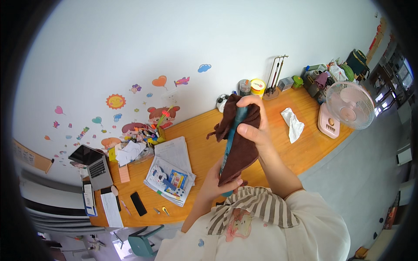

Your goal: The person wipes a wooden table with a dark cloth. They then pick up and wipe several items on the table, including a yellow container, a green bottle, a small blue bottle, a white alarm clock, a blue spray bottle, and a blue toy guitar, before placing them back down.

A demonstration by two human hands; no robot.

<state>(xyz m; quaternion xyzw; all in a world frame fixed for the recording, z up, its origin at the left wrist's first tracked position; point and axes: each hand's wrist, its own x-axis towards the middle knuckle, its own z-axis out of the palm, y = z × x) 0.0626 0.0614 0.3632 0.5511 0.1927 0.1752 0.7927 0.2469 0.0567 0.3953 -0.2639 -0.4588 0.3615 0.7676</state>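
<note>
My right hand (256, 125) grips a dark brown cloth (243, 150) wrapped around the upper end of a teal cylindrical object (231, 137), perhaps a bottle or tube. Near my body, my left hand (223, 182) closes around the lower end of the same object and touches the cloth's lower corner. The object is held tilted in front of my chest, above the wooden desk (209, 130). The cloth hides much of it, so its kind cannot be told. A crumpled white tissue (293, 125) lies on the desk to the right.
A pink fan (329, 120) stands at the right. Along the wall are a yellow-lidded tub (258, 86) and a brush stand (272, 94). To the left lie stacked papers (173, 153), a black phone (138, 204), a yellow cutter (166, 211) and an open laptop (98, 169).
</note>
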